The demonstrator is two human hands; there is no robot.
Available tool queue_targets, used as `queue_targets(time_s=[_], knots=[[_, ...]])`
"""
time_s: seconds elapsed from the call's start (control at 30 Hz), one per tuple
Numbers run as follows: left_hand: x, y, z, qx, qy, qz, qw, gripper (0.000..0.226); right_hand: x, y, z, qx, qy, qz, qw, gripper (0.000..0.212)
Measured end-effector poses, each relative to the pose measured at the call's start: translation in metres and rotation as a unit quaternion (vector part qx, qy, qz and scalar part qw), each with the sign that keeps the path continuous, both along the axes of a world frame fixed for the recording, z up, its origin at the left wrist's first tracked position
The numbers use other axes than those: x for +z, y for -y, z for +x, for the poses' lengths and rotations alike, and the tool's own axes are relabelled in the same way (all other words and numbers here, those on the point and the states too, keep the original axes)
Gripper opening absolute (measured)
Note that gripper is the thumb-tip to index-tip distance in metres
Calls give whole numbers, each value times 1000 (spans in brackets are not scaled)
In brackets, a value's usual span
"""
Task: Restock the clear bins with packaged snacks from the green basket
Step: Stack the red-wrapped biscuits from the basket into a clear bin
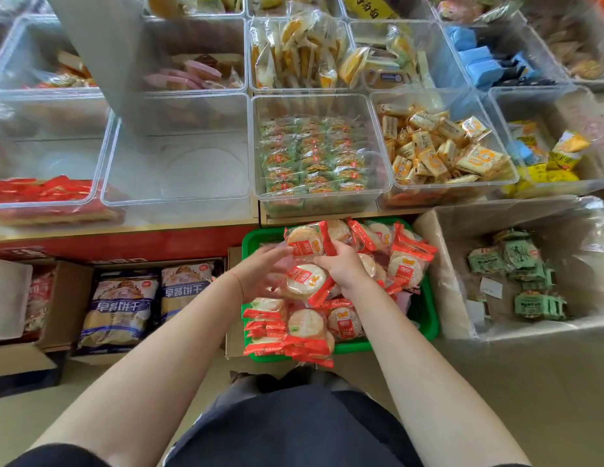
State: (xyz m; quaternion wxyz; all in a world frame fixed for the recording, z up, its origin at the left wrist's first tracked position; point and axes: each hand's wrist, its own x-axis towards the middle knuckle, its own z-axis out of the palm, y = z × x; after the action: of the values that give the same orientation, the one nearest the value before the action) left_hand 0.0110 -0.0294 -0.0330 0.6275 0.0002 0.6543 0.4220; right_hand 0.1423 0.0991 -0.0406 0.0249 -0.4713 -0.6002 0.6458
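Both hands worked over the green basket (425, 318), which sat on the floor below the shelf of clear bins and was heaped with red-wrapped rice cracker packs (307, 326). The right hand (344, 266) curled its fingers round a pack (309, 242) lifted above the heap, while the left hand (260, 273) cupped more packs (304, 281) from the side. One clear bin (179, 163) directly above stood with nothing inside.
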Motion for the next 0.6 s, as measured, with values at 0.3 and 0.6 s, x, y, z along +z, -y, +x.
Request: queue_targets(time_s=[0.3, 0.6], knots=[[-26, 19, -4, -16, 74, -26, 997, 16, -23, -8, -1, -133, -19, -105, 985, 14], [-7, 44, -45, 176, 11, 46, 983, 28, -4, 6, -34, -130, -138, -247, 950, 27]])
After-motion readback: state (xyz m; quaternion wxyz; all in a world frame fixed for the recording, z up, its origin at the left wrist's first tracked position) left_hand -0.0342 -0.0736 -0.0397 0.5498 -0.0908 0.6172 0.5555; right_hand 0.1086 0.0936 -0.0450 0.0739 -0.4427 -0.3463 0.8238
